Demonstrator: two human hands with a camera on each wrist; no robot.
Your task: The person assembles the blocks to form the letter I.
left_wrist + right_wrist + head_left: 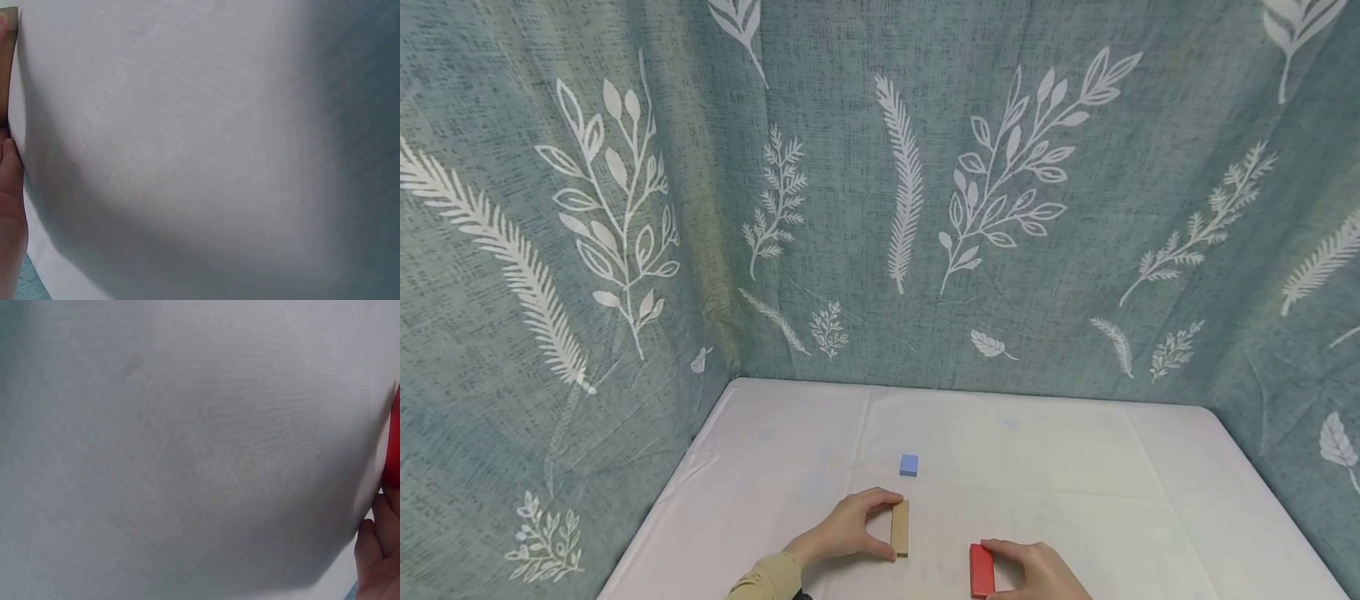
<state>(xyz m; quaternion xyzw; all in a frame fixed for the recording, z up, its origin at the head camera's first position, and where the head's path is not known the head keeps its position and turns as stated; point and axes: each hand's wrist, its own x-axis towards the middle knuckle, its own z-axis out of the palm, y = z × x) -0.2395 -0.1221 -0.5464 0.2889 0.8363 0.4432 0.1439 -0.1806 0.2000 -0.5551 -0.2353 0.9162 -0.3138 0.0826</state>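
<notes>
In the head view my left hand (848,527) holds a tan wooden block (900,529) by its two ends, thumb at the near end and fingers at the far end. Over to the right, my right hand (1033,570) grips a red block (981,570) the same way, end to end. Farther back on the table lies a small blue block (909,465), apart from both hands. At the left edge of the left wrist view part of the tan block (6,75) shows. The right wrist view catches a sliver of the red block (392,447) beside the fingers.
A white cloth covers the table (1075,467). Green-blue curtains (850,208) printed with white leaves hang behind it and along its left and right sides.
</notes>
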